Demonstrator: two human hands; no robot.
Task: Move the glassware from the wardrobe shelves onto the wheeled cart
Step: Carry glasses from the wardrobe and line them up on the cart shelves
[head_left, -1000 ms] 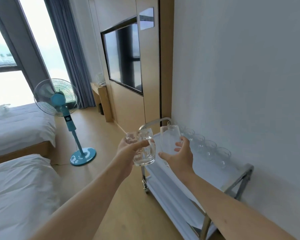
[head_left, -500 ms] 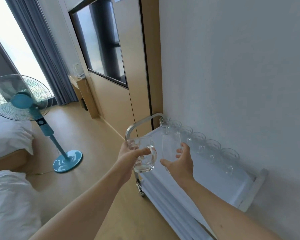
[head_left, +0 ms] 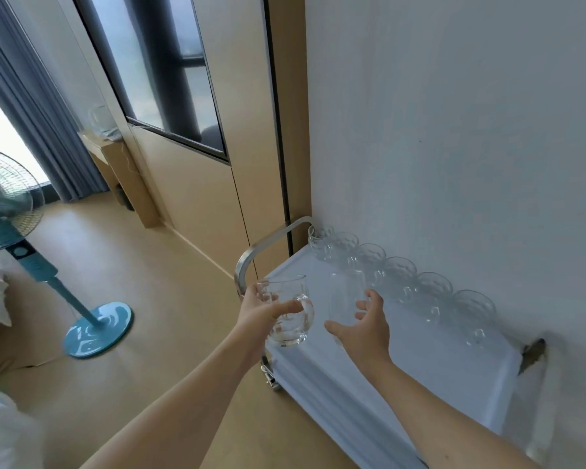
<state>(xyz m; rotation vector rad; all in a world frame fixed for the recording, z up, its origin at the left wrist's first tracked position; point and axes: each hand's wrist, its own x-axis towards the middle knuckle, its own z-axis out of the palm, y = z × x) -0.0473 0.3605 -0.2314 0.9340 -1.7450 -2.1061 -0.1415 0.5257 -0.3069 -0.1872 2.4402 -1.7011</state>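
Both hands reach out over the near end of the wheeled cart (head_left: 420,360). Left hand (head_left: 263,313) is wrapped around a clear mug (head_left: 290,314), held above the cart's edge. Right hand (head_left: 364,328) curls round a tall clear glass (head_left: 344,294), fingers loosely spread; whether the glass rests on the cart cannot be told. Behind them, a row of glass cups (head_left: 400,275) lines the wall.
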